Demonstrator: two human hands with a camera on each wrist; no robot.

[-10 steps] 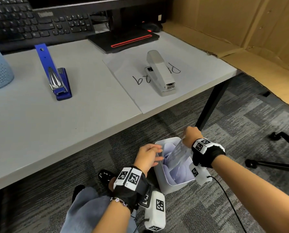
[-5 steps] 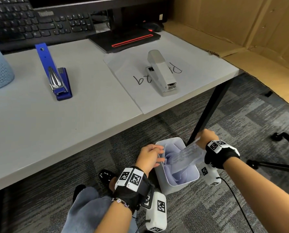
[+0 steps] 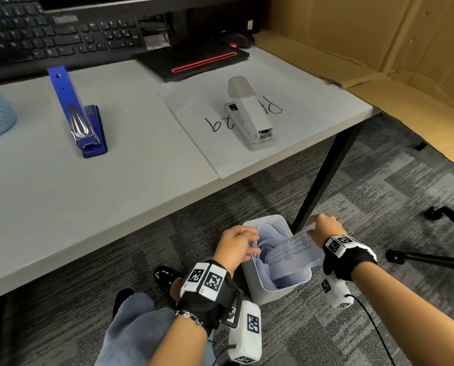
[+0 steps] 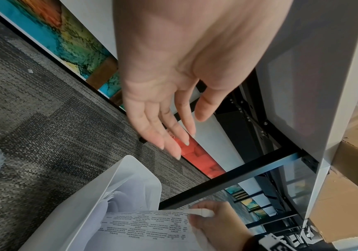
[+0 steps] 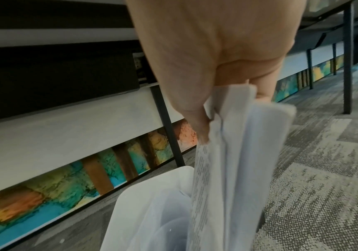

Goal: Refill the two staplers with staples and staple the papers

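Observation:
On the floor beside the desk stands a white bin (image 3: 252,276) stuffed with rolled papers. My right hand (image 3: 323,229) grips the top edge of a printed bundle of papers (image 3: 292,250), tilted out of the bin toward the right. The same papers (image 5: 234,152) hang from its fingers in the right wrist view. My left hand (image 3: 236,244) hovers at the bin's left rim, fingers straight and holding nothing (image 4: 169,129). On the desk lie a blue stapler (image 3: 80,120), opened up, and a white stapler (image 3: 249,112) sitting on a handwritten sheet (image 3: 194,122).
A keyboard (image 3: 49,35) and a monitor base (image 3: 194,62) line the back of the desk (image 3: 62,207). A black desk leg (image 3: 326,167) rises just behind the bin. Flattened cardboard (image 3: 405,75) lies right; a tripod leg (image 3: 431,257) crosses the carpet.
My right hand has drawn the printed papers rightward and further out of the bin. The left hand has stayed at the bin's left rim.

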